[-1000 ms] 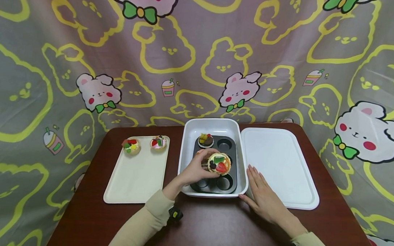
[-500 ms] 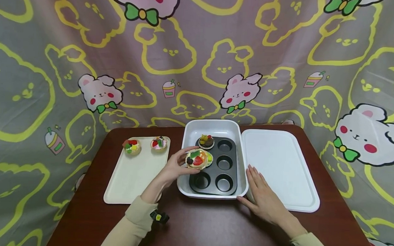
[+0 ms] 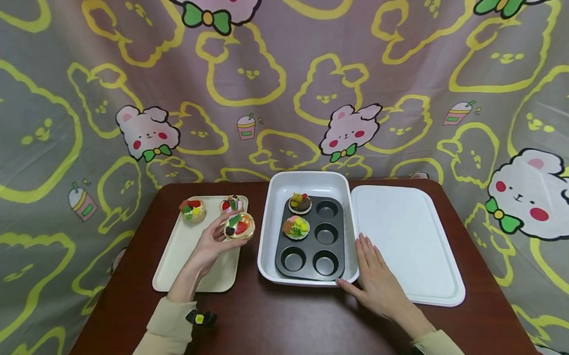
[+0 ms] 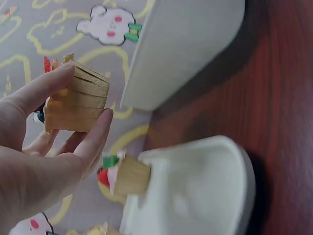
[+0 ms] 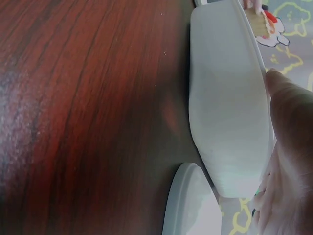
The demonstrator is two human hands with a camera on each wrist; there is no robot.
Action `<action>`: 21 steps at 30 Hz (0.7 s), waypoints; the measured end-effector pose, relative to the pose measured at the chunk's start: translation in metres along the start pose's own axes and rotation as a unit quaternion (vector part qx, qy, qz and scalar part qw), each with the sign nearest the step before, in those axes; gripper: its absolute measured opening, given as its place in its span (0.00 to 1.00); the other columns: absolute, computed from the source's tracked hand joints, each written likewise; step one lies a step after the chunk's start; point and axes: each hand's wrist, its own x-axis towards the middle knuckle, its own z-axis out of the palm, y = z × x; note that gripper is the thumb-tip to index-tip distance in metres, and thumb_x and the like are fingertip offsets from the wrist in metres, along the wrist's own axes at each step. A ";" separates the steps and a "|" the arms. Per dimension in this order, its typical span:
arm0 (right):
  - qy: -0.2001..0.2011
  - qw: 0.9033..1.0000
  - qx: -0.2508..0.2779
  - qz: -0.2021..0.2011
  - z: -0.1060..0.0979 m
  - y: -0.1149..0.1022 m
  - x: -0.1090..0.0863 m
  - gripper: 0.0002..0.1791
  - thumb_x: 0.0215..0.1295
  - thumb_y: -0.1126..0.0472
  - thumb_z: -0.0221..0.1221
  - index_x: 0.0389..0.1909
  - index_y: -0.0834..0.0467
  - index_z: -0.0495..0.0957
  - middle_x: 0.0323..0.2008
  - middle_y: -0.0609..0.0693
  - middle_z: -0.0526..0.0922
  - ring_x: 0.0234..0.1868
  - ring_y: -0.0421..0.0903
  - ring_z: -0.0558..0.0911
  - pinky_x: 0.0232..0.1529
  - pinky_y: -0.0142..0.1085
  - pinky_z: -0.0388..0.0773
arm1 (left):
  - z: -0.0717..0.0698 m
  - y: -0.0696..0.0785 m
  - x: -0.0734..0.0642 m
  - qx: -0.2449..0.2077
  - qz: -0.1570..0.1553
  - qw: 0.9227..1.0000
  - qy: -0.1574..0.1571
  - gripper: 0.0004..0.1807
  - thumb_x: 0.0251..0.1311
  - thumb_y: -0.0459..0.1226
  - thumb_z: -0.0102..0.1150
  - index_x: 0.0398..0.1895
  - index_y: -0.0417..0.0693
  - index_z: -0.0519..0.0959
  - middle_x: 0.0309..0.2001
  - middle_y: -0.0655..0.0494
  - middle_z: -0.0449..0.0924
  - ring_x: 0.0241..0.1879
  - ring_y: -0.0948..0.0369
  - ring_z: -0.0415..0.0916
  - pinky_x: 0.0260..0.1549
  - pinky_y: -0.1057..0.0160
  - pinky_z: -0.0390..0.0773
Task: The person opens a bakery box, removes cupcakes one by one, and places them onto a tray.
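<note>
My left hand [image 3: 211, 245] grips a fruit-topped cupcake [image 3: 239, 227] by its sides, above the right part of the cream tray [image 3: 196, 273]. In the left wrist view, thumb and fingers wrap the ridged tan cup [image 4: 80, 100] of that cupcake. On the tray sit a pink-topped cupcake [image 3: 228, 204], partly hidden behind the held one, and another fruit-topped cupcake [image 3: 193, 210]. With fingers straight, my right hand [image 3: 379, 285] rests against the right front corner of the white basin [image 3: 312, 181]. Inside the basin lies a dark muffin tin [image 3: 310, 243].
Two cups of the tin hold a chocolate cupcake [image 3: 300, 203] and a green-and-yellow topped cupcake [image 3: 296, 227]. A white lid-like tray [image 3: 405, 228] lies to the basin's right. A patterned curtain [image 3: 278, 83] hangs behind the brown table [image 3: 289, 324].
My left hand has carried the fruit-topped cupcake leftward, from above the muffin tin to above the cream tray. The right hand has stayed at the basin's corner.
</note>
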 end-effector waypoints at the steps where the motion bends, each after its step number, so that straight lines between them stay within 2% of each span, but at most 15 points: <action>1: 0.000 1.000 0.000 0.001 0.000 0.000 0.000 0.63 0.70 0.32 0.66 0.86 0.72 0.51 0.87 0.70 0.54 0.88 0.68 0.56 0.84 0.65 0.60 | -0.004 -0.002 -0.001 -0.002 -0.001 1.000 0.009 0.48 0.62 0.22 0.73 0.84 0.50 0.66 0.64 0.59 0.81 0.57 0.69 0.79 0.54 0.71 0.83; 4: 0.001 1.000 0.001 0.000 0.000 -0.001 0.001 0.63 0.70 0.33 0.66 0.86 0.72 0.50 0.87 0.71 0.53 0.88 0.69 0.57 0.84 0.65 0.60 | -0.012 -0.008 -0.002 -0.003 -0.007 0.999 0.031 0.47 0.63 0.23 0.73 0.84 0.50 0.66 0.63 0.61 0.80 0.57 0.70 0.78 0.53 0.72 0.82; 10: 0.007 1.000 0.005 -0.004 0.003 -0.001 -0.002 0.62 0.70 0.34 0.67 0.85 0.73 0.51 0.86 0.72 0.54 0.87 0.70 0.57 0.83 0.65 0.61 | -0.020 -0.019 0.001 0.014 -0.024 0.998 0.055 0.47 0.64 0.23 0.73 0.85 0.50 0.65 0.76 0.42 0.71 0.64 0.64 0.74 0.52 0.75 0.82; 14: 0.009 1.000 0.004 -0.007 0.004 -0.002 -0.003 0.62 0.70 0.34 0.67 0.85 0.73 0.51 0.86 0.72 0.54 0.87 0.70 0.58 0.83 0.65 0.62 | -0.021 -0.027 0.005 0.028 -0.033 0.996 0.079 0.48 0.63 0.22 0.72 0.85 0.46 0.64 0.79 0.34 0.69 0.68 0.57 0.73 0.50 0.78 0.81; 16: 0.009 1.000 0.005 -0.007 0.004 -0.003 -0.003 0.62 0.71 0.35 0.67 0.85 0.73 0.51 0.86 0.72 0.54 0.87 0.70 0.57 0.83 0.66 0.62 | -0.022 -0.031 0.007 0.041 -0.033 0.994 0.095 0.47 0.63 0.22 0.73 0.85 0.45 0.65 0.77 0.32 0.70 0.65 0.57 0.75 0.48 0.79 0.80; 21: 0.008 1.000 0.008 -0.007 0.004 -0.002 -0.001 0.61 0.71 0.36 0.67 0.85 0.73 0.51 0.86 0.73 0.53 0.87 0.70 0.57 0.83 0.66 0.61 | -0.021 -0.039 0.013 0.057 -0.029 0.990 0.126 0.45 0.61 0.20 0.73 0.82 0.42 0.68 0.74 0.30 0.74 0.54 0.67 0.77 0.45 0.79 0.79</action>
